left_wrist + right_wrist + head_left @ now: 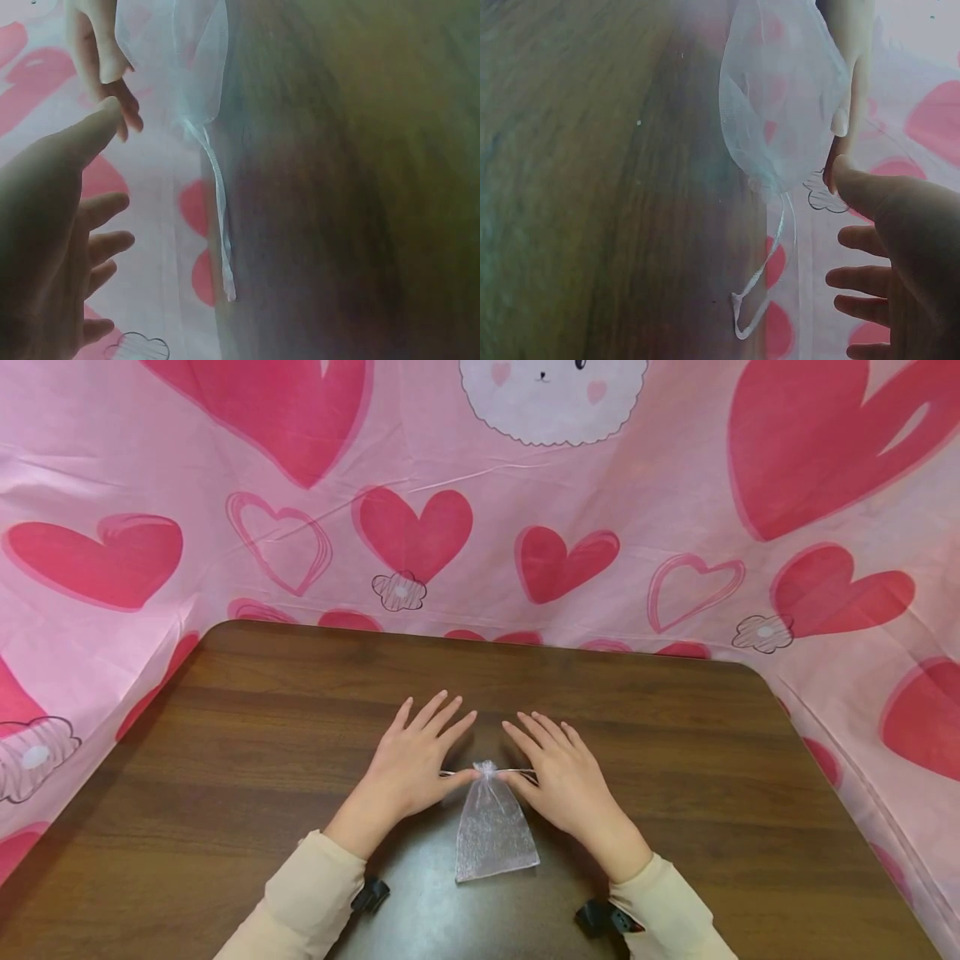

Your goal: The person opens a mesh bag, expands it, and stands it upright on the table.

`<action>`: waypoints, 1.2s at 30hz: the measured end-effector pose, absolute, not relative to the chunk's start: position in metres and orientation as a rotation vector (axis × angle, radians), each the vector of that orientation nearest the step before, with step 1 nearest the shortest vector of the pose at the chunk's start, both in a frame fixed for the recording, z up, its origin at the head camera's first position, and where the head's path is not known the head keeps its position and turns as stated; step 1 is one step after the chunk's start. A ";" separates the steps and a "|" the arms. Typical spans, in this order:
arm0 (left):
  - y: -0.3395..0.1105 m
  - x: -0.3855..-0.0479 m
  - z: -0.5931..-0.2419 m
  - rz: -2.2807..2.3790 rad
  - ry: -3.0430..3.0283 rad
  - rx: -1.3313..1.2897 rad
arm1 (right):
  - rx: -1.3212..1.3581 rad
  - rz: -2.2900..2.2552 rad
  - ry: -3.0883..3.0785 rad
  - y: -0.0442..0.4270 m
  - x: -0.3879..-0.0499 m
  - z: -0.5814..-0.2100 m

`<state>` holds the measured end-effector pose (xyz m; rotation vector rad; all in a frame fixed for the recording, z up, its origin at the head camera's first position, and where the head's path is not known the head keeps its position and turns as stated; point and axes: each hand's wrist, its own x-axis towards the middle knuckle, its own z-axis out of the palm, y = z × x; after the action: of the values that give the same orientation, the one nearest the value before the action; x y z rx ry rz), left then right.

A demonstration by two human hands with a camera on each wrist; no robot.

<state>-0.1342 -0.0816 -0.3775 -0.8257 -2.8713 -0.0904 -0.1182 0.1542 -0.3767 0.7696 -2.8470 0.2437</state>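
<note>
A small sheer white drawstring organza bag (495, 835) lies on the table, its neck gathered and its wide bottom edge towards me. My left hand (412, 760) is spread palm down to the left of the neck, with the thumb tip by the gathers. On the other side my right hand (564, 777) mirrors it, fingers straight, its thumb also near the neck. White drawstrings stick out on both sides, partly behind the thumbs. The left wrist view shows one drawstring (220, 195) hanging free of the fingers; in the right wrist view a looped drawstring (765, 262) does likewise.
The dark wooden table (300, 718) has rounded far corners. A pink cloth with red hearts (416, 531) hangs behind it and along both sides. Black wrist devices (370, 895) sit at the sleeve cuffs.
</note>
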 end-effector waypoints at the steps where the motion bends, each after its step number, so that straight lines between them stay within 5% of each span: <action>1: -0.081 -0.135 -0.378 -0.095 -2.877 -0.827 | 0.769 0.251 -2.846 0.154 -0.119 -0.377; 36: -0.052 -0.135 -0.379 -0.335 -3.034 -0.905 | 0.696 0.588 -3.031 0.138 -0.122 -0.380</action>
<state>-0.1353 -0.0519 -0.3795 -0.9048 -3.0336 -0.3352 -0.1219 0.1377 -0.3797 0.6965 -3.0307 0.5881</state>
